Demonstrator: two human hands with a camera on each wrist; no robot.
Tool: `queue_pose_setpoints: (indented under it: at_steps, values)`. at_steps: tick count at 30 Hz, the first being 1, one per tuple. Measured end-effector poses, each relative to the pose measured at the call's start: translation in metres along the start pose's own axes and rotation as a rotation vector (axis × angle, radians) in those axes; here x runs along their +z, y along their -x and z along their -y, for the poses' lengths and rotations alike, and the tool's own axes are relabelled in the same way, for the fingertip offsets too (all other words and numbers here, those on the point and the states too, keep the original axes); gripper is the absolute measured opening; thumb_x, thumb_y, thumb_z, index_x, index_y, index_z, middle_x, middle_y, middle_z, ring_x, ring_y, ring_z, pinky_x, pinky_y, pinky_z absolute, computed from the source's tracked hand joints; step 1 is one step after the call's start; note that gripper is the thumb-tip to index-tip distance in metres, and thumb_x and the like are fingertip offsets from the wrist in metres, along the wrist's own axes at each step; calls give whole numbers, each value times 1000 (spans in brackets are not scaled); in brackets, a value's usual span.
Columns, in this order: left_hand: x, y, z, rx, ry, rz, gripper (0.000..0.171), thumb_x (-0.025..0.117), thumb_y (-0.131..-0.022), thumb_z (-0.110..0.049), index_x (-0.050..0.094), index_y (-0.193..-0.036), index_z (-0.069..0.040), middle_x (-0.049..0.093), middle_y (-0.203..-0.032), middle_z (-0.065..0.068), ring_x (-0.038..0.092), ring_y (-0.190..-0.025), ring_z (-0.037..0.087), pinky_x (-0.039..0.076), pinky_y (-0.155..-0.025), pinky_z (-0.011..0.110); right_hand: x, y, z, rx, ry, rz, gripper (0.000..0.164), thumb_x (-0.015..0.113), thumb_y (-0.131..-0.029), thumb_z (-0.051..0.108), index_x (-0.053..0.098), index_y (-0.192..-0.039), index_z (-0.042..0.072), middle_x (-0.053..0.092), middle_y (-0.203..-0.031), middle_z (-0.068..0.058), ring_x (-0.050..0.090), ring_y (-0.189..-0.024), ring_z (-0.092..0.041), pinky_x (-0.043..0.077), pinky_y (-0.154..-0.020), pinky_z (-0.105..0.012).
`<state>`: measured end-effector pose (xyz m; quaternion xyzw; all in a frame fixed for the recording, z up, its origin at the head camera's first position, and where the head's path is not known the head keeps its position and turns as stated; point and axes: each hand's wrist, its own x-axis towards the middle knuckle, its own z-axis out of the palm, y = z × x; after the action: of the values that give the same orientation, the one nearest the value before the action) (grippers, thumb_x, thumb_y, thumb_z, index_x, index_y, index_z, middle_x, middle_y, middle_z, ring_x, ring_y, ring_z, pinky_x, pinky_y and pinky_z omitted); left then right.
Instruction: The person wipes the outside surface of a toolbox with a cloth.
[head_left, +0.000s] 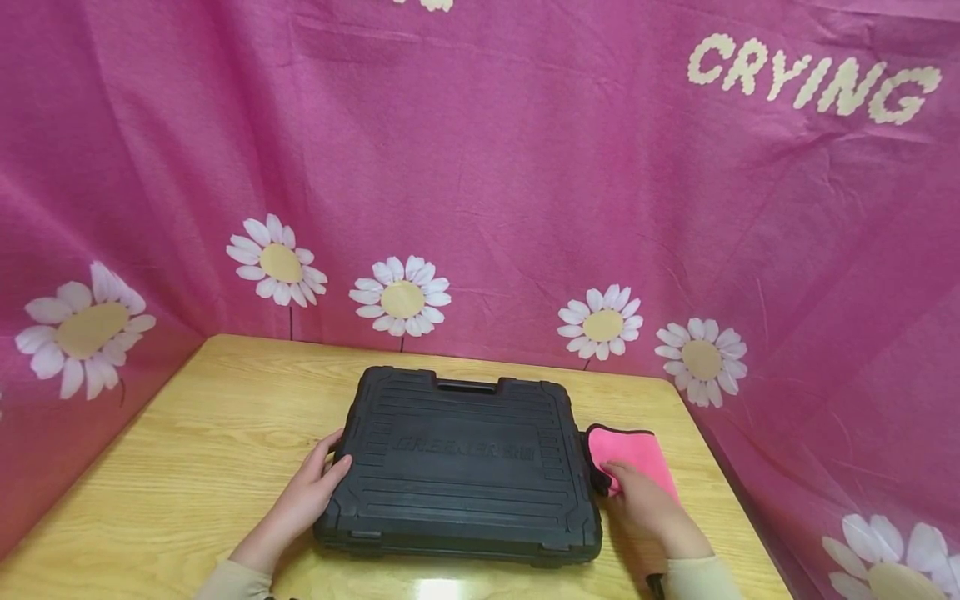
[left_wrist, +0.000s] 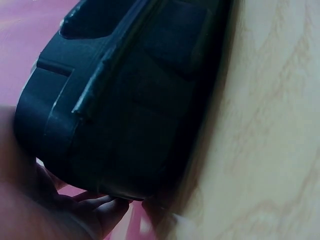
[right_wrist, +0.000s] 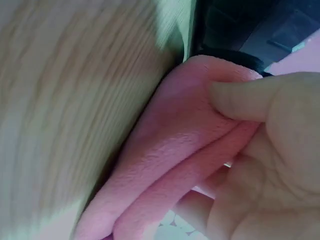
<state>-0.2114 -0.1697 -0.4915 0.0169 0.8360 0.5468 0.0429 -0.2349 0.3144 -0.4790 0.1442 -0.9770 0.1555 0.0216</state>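
Note:
A black hard plastic carrying case [head_left: 465, 467] lies flat on the wooden table, its lid closed and its recessed handle at the far side. My left hand [head_left: 315, 479] grips the left edge of the case, thumb over the top and fingers along the side. In the left wrist view, those fingers [left_wrist: 102, 212] touch the lower side of the case. Just right of the case is a folded pink plush cloth [head_left: 637, 454] with black edging. My right hand [head_left: 648, 504] pinches it, the thumb pressing on its pink face in the right wrist view; some fingers are hidden behind the cloth.
The light wooden table [head_left: 225, 417] reaches back to a magenta curtain [head_left: 480, 167] printed with white daisies and lettering. The curtain also hangs along the left and right sides of the table.

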Motion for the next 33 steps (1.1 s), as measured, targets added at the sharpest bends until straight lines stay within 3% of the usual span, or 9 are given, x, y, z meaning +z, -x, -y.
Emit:
queue_pose_setpoints:
  at_steps: [3,6,10,13,14,17,20,28,33]
  values:
    - [0,0,0,-2,1,1,63,42,-103,-38,18,-152,-6,18,-156,25,30,-140,46,27,-111,60,-5,0,-3,64,-71,15,34,59,-86,-3,60,-120,-1,65,-102,-16,62,-99,-31,51,-87,-45]
    - [-1,0,0,-4,7,5,62,42,-103,-37,19,-152,-7,18,-156,25,30,-140,45,27,-111,59,-13,1,-4,156,-134,-5,25,54,-89,-1,61,-113,2,62,-88,-13,58,-86,-25,47,-73,-38]
    - [-1,1,0,-17,2,11,61,40,-104,-37,18,-153,-8,17,-156,25,27,-141,45,25,-112,60,-26,7,-4,258,-166,-72,14,49,-93,7,58,-101,0,60,-78,-13,58,-75,-25,45,-64,-37]
    - [-3,2,0,-29,-2,21,61,39,-104,-37,16,-153,-9,17,-157,25,23,-143,45,22,-112,62,-35,10,-1,346,-274,-107,17,44,-97,15,53,-92,1,54,-60,-9,56,-54,-22,43,-49,-34]
    - [-3,2,-1,-31,-6,25,61,38,-104,-38,15,-154,-10,17,-157,25,22,-143,45,22,-112,63,-37,10,0,369,-298,-122,19,42,-98,17,50,-87,3,47,-56,-4,50,-51,-19,40,-48,-31]
    - [-3,2,-1,-35,-8,31,61,38,-104,-39,15,-154,-11,18,-157,25,20,-144,45,21,-112,64,-44,10,4,417,-388,-159,22,40,-100,19,47,-85,5,44,-54,-1,47,-48,-16,40,-46,-28]
    - [-3,2,-1,-32,3,28,60,37,-104,-38,15,-154,-12,18,-158,24,20,-144,44,21,-112,63,-51,9,10,425,-411,-215,23,41,-100,18,47,-84,4,42,-63,-1,44,-59,-15,38,-54,-28]
    - [-2,1,1,-21,32,20,60,39,-104,-37,16,-154,-14,21,-157,24,22,-144,44,22,-112,62,-72,-8,36,404,-674,-263,25,38,-102,17,50,-93,-2,51,-70,-1,51,-60,-9,46,-56,-26]
    - [0,1,2,-25,42,16,59,38,-104,-35,16,-154,-13,21,-157,24,21,-144,44,22,-112,62,-84,-28,65,356,-654,-282,23,42,-100,15,53,-91,-3,51,-72,-2,51,-63,-9,44,-58,-24]
